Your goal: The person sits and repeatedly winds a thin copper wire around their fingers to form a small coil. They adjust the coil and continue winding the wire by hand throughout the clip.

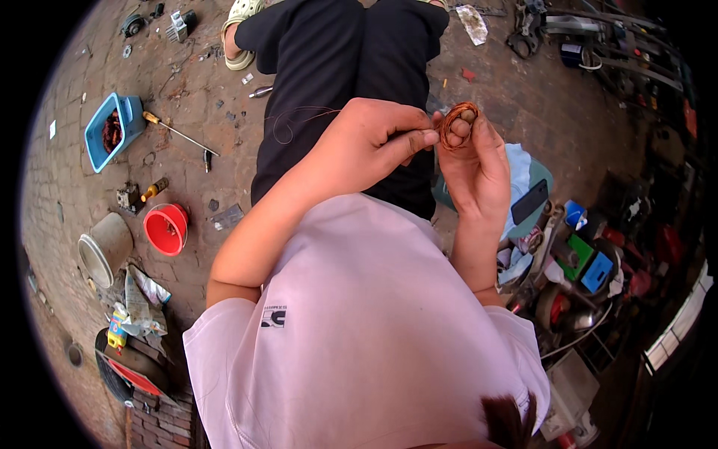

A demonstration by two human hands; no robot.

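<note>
A small coil of copper wire (446, 136) sits on my right hand (479, 168), which is closed around it. The curled fingertips show through the ring and the thumb lies alongside. Close to its left edge, my left hand (378, 142) pinches with thumb and forefinger at the wire. A thin loose strand of copper wire (307, 109) trails leftward from behind my left hand, curling over my dark trousers. Exactly where the strand joins the coil is hidden by the fingers.
On the brick floor at left stand a blue basin (93, 142) holding reddish-brown bits, a screwdriver (179, 133), a red bucket (155, 238) and a grey bucket (116, 238). At right, a dark phone (530, 201) rests on light-blue cloth, beside cluttered tools and metal parts (580, 30).
</note>
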